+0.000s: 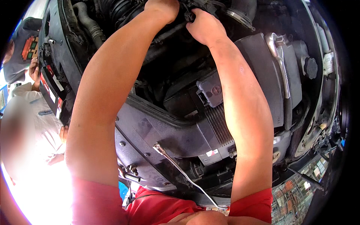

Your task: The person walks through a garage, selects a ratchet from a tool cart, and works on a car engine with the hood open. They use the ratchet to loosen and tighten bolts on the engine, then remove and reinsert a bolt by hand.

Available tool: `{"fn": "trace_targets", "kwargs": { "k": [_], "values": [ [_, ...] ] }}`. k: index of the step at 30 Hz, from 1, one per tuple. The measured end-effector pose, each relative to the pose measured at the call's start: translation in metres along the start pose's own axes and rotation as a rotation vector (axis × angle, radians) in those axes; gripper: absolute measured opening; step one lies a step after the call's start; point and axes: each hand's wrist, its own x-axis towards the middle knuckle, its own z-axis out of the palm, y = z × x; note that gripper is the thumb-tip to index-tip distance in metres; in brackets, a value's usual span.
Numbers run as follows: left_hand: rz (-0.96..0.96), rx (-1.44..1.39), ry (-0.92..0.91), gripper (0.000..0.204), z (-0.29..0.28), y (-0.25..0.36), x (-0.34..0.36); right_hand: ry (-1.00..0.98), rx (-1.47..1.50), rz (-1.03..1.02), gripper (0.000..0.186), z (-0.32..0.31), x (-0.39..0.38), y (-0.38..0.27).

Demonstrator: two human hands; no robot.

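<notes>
Both my arms reach into a car's engine bay, toward the top of the view. My left hand (164, 9) is at the upper edge among dark engine parts, and its fingers are hidden. Just right of it my right hand (208, 28) is closed, thumb and forefinger at a small black part (189, 15); what exactly they grip is hard to make out. A black hose with a metal clamp (240, 18) lies right of that hand. Below my hands is a deep, dark gap between engine parts (176, 63).
A chrome ratchet (278, 62) rests on a black plastic cover (255, 56) at right, near a round black cap (310, 67). A long socket-ended tool (180, 170) lies across the front panel (157, 131). Two other people (32, 108) stand at left, by the car's edge.
</notes>
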Motion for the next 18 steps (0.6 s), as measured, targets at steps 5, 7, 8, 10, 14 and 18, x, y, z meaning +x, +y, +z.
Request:
{"fn": "trace_targets", "kwargs": {
  "k": [5,7,8,10,14,18],
  "values": [
    [0.052,0.065,-0.02,0.024,-0.006,0.002,-0.004,-0.02,0.008,0.021,0.055,-0.002,-0.002,-0.003],
    [0.06,0.085,-0.079,0.025,-0.011,0.002,0.001,0.007,0.013,0.008,0.055,-0.002,-0.002,-0.002],
    [0.063,0.09,-0.109,0.026,-0.01,0.002,0.006,0.019,0.012,0.001,0.055,-0.002,-0.003,-0.001],
    [0.019,0.036,-0.05,0.024,0.0,-0.005,0.01,0.005,0.022,-0.009,0.056,0.0,-0.003,-0.003],
    [0.001,0.007,-0.023,0.025,-0.008,0.005,-0.002,0.002,0.021,-0.002,0.056,0.0,-0.002,0.001],
    [0.026,0.042,-0.064,0.027,-0.013,0.004,-0.004,0.032,0.023,-0.002,0.048,0.001,-0.002,-0.001]
  ]
}}
